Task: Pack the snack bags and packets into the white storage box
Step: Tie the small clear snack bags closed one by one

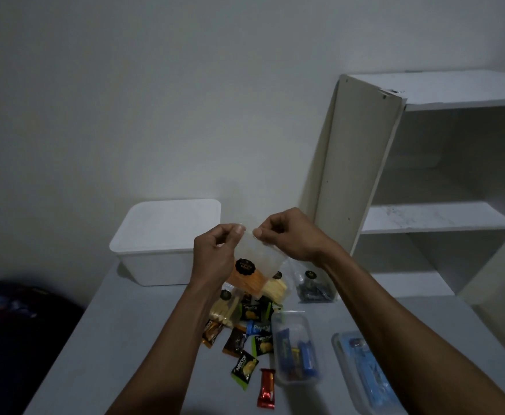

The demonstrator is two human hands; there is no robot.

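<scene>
Aloft, both hands (pixel 215 250) (pixel 287 235) pinch a clear bag (pixel 260 259) of orange snacks beside the white box (pixel 161 244).

Blue-lidded container (pixel 365 375) cut off by bottom edge; round bag label (pixel 245 266) text unreadable, perhaps blurred.

Both hands raised, left (pixel 215 250) and right (pixel 287 235) pinching with fingertips, forearms extended.

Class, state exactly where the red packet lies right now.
In the head view, the red packet lies on the table near its front edge, between the green packet and the clear container.
</scene>
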